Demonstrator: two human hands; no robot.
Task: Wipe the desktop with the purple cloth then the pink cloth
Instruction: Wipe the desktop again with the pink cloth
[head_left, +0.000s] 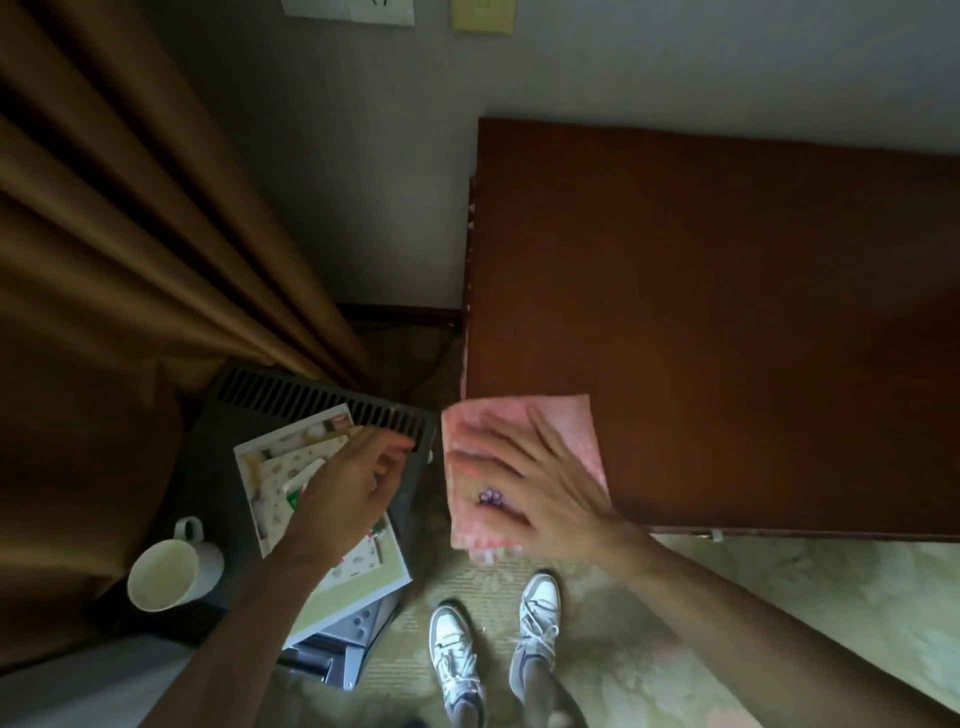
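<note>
Shoes (493, 654): two white sneakers stand on the pale patterned carpet (779, 597), at the bottom of the view, toes toward the desk
Mug (171, 569): a white mug lies tilted at the lower left, its opening faces the camera, handle on the far side
Booklets (358, 566): some printed cards and booklets with green and cream pattern lie in a loose pile on the dark device, just right of the mug
Left hand (353, 488): it is above the pile of booklets, fingers loosely bent and a little apart; I cannot tell if it touches or holds a card
Right hand (519, 480): it lies flat with the fingers spread wide, palm down on the pink cloth, pressing it; a ring with a purple stone is on one finger
Pink cloth (566, 421): it is folded to a rectangle and sits on the near left corner of the desktop; its left and near parts hang over the edge
Desktop (727, 312): a dark red-brown wooden surface, bare beyond the cloth, reaching to the wall
Dark device (311, 397): a black box with a row of vent slots, on the floor left of the desk
Curtain (130, 234): brown, in heavy folds, fills the left side
Wall (623, 62): grey, behind the desk; two pale plates are fixed at the top edge
</note>
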